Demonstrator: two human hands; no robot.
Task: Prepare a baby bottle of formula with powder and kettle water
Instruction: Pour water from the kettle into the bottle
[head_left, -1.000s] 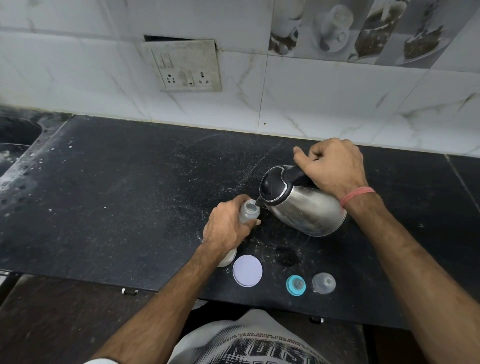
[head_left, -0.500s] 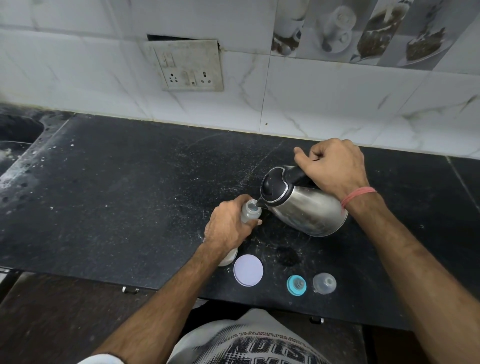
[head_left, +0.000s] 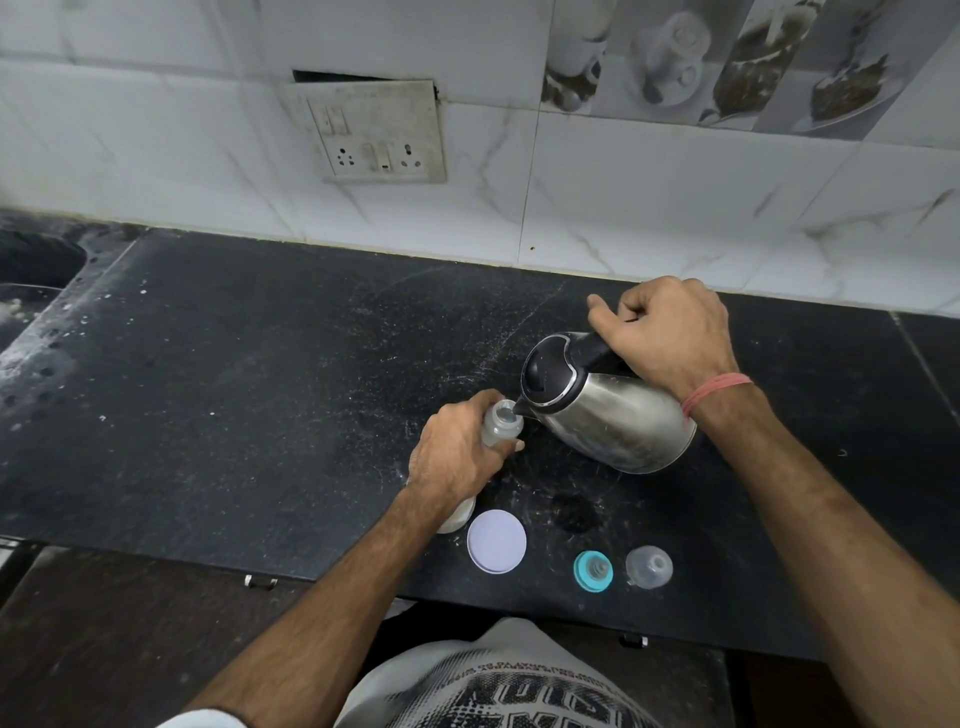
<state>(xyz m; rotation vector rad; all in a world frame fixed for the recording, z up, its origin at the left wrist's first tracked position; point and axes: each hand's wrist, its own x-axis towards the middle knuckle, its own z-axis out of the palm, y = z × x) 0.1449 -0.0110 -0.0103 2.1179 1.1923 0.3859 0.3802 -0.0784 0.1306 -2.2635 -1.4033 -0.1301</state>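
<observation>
My left hand (head_left: 457, 457) is wrapped around a clear baby bottle (head_left: 501, 423) standing on the black counter, its open mouth uncovered. My right hand (head_left: 670, 338) grips the black handle of a steel kettle (head_left: 608, 410), which is tilted left with its spout at the bottle's mouth. Most of the bottle's body is hidden under my fingers. A pale container (head_left: 457, 517) shows just below my left wrist. Near the counter's front edge lie a round white lid (head_left: 496, 541), a teal bottle ring with teat (head_left: 592, 570) and a clear bottle cap (head_left: 649, 567).
The black counter (head_left: 260, 389) carries white powder specks. A sink (head_left: 31, 270) sits at the far left. A wall socket plate (head_left: 374, 132) is on the tiled wall behind. The counter's front edge runs just below the lid and cap.
Almost nothing has moved: the kettle stays tilted at the bottle's mouth and both hands keep their grips.
</observation>
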